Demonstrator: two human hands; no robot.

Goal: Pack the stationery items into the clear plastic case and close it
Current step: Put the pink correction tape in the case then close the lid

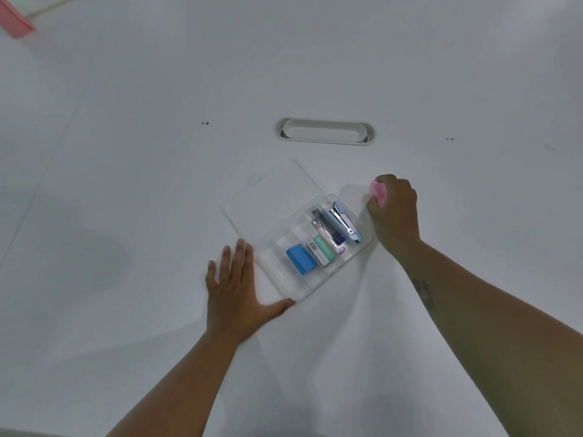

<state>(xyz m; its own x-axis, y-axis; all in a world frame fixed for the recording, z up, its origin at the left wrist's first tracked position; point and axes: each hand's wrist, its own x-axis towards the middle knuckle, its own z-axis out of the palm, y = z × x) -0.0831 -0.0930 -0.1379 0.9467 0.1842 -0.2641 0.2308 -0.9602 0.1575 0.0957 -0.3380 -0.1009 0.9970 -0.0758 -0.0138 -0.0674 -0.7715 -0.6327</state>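
The clear plastic case [280,288] lies open on the white table, its lid [268,197] folded back to the upper left. Inside lie a blue block [301,258], a green-and-white small box [322,254], a grey utility knife [325,227] and a light blue stapler [345,225]. My left hand [235,288] rests flat on the table, fingers spread, thumb touching the case's near corner. My right hand [394,212] is just right of the case, fingers closed around a small pink object [378,190] that is mostly hidden.
An oval cable slot [323,131] is set in the white table [126,184] behind the case. A pink object [14,18] lies at the far left corner beside a white item [47,3].
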